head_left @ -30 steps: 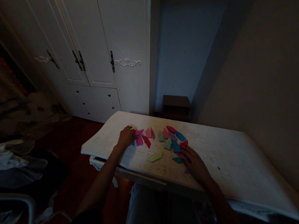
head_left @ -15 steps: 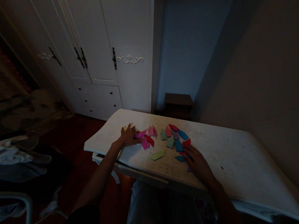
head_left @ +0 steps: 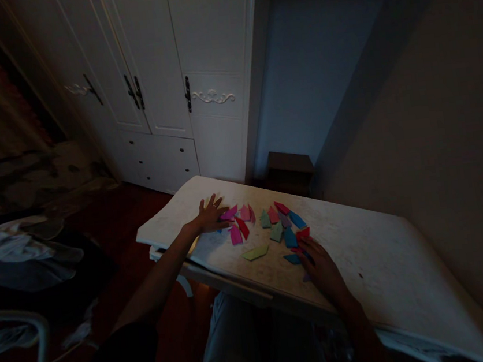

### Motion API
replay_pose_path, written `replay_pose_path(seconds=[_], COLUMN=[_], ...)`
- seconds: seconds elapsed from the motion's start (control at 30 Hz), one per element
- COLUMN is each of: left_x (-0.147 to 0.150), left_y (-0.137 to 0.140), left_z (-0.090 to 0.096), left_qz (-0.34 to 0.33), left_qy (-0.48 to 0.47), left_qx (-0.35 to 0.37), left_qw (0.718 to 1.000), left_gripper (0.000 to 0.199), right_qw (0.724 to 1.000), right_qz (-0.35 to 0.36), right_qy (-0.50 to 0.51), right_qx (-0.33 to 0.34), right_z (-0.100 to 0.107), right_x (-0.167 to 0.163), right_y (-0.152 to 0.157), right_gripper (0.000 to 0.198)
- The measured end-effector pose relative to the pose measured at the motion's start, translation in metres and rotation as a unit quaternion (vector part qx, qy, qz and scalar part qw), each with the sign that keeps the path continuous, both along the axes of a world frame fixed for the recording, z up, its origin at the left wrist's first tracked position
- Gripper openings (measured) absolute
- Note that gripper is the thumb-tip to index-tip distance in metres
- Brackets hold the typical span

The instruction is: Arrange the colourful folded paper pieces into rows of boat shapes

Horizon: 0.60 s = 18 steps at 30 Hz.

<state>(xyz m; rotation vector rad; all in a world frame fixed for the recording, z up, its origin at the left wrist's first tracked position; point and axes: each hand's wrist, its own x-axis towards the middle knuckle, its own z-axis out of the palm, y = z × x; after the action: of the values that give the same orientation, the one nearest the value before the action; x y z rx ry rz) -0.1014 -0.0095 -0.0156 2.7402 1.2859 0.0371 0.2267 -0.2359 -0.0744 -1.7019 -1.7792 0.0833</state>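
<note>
Folded paper pieces in several colours lie in two loose groups on a white table point(head_left: 371, 247). My left hand point(head_left: 211, 216) rests flat with spread fingers over the left group, touching a magenta paper piece point(head_left: 229, 213); a bit of blue shows beneath it. Close by are another magenta piece point(head_left: 236, 234) and a red one point(head_left: 242, 228). On the right group lies my right hand point(head_left: 317, 259), fingers stretched out over a red piece point(head_left: 303, 233) and a blue piece point(head_left: 293, 259), partly hiding others. A yellow-green piece point(head_left: 256, 253) sits between the hands.
A white wardrobe point(head_left: 218, 131) stands behind the table, beside a small brown cabinet point(head_left: 289, 163) in the corner. Clothes point(head_left: 8, 245) are heaped at the left, near a white chair frame point(head_left: 44, 343). A grey wall point(head_left: 435, 124) runs along the right.
My left hand has shifted slightly and its fingers are spread wider; a bit of blue now shows below it. My right hand has barely moved. The view has shifted a little.
</note>
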Motion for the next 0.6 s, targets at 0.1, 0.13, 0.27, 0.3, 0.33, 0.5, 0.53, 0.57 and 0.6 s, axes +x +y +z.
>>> replay_pose_path(seconds=[0.1,0.13,0.27,0.3,0.33,0.5,0.53,0.57,0.6], left_x=[0.000,0.000,0.000,-0.001,-0.002,-0.006,-0.007,-0.008,-0.009], left_y=[-0.003,-0.003,-0.008,-0.010,-0.013,-0.026,-0.028,-0.030,-0.033], left_z=[0.000,0.000,-0.001,-0.001,0.000,0.002,0.003,0.004,0.005], left_qz=[-0.007,-0.011,-0.028,-0.031,-0.034,-0.042,-0.037,-0.029,-0.021], left_qy=[-0.007,-0.011,-0.046,-0.052,-0.055,-0.054,-0.063,-0.076,-0.090], left_qx=[0.029,0.037,0.079,0.087,0.091,0.063,0.061,0.063,0.069], left_qw=[1.000,0.999,0.995,0.994,0.994,0.996,0.995,0.995,0.993], left_gripper=[0.052,0.048,0.044,0.044,0.044,0.055,0.055,0.053,0.050], right_qw=[1.000,1.000,1.000,1.000,1.000,1.000,1.000,1.000,1.000], right_qz=[0.001,0.001,0.000,0.001,0.002,0.010,0.009,0.007,0.006], right_qy=[-0.003,-0.003,-0.001,-0.002,-0.003,-0.004,-0.003,-0.002,-0.001], right_qx=[0.001,0.000,-0.003,-0.003,-0.003,0.003,0.005,0.005,0.003], right_z=[-0.001,-0.001,-0.002,-0.003,-0.003,-0.002,-0.002,-0.001,-0.001], right_x=[0.000,0.000,0.001,0.001,0.001,0.001,0.001,0.001,0.000], right_y=[0.000,0.001,0.001,0.001,0.001,0.002,0.001,0.001,0.001], right_gripper=[0.044,0.044,0.043,0.043,0.043,0.043,0.042,0.042,0.042])
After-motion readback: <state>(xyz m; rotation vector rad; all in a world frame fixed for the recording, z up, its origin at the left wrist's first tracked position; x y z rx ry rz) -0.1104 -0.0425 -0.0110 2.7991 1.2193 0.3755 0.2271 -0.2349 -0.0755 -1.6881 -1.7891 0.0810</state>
